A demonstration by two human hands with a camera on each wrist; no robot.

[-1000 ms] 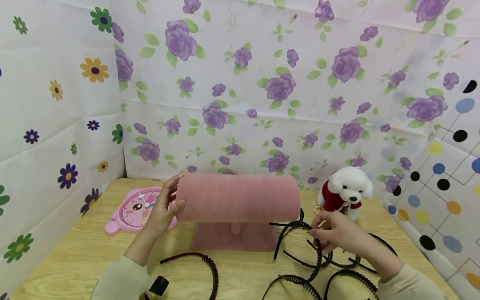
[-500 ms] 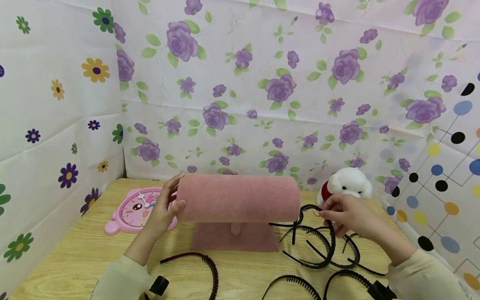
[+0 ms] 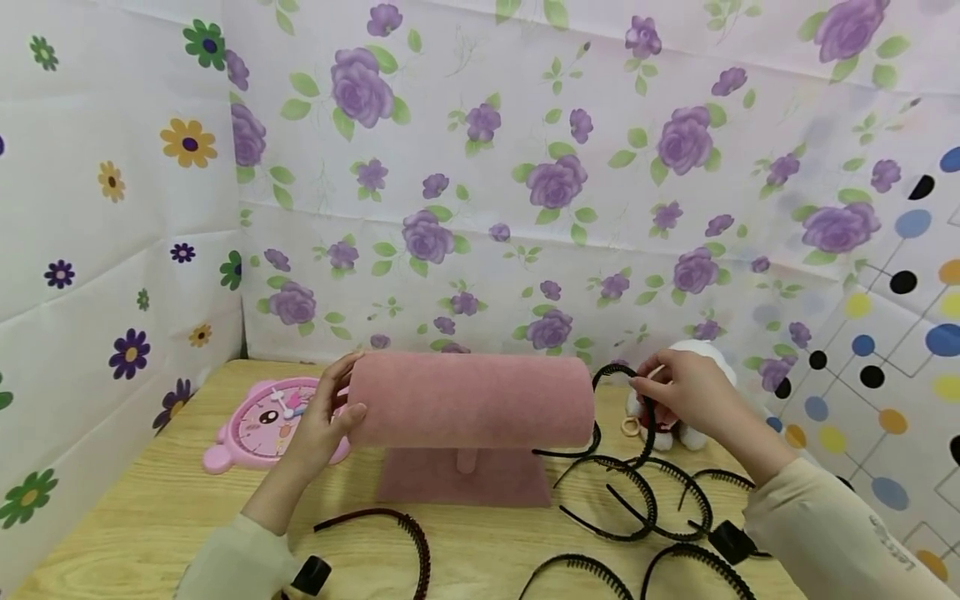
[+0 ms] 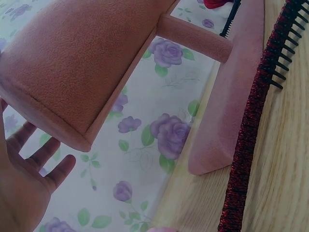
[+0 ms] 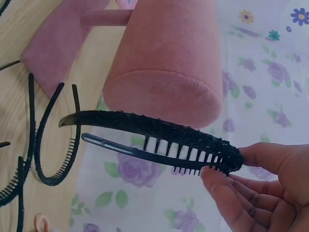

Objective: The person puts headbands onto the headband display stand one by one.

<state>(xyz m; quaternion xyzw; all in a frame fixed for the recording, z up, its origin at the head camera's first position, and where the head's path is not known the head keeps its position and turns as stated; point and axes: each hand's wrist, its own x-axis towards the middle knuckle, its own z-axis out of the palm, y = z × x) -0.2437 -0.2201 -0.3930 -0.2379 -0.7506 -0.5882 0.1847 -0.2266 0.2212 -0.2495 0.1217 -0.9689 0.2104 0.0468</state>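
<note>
A pink plush roll-shaped display stand [image 3: 468,400] stands on the table, its roll held up by a short post on a flat base [image 3: 463,483]. My left hand [image 3: 326,417] holds the left end of the roll, thumb at the front edge; several of its fingers [image 4: 41,154] show past the end in the left wrist view. Off the other end, my right hand [image 3: 690,392] pinches a black toothed headband [image 5: 154,124] at its curved top. In the right wrist view its two arms point toward the stand and overlap the round end [image 5: 161,96].
Several black headbands [image 3: 651,500] lie overlapping on the table at the right. A dark red headband [image 3: 426,550] lies at the front left. The pink clock [image 3: 255,425] sits behind my left arm. A white toy dog [image 3: 723,360] is partly hidden by my right hand.
My right hand has lifted the black headband up and away from the others on the table, to beside the roll's right end. My left hand stays on the stand.
</note>
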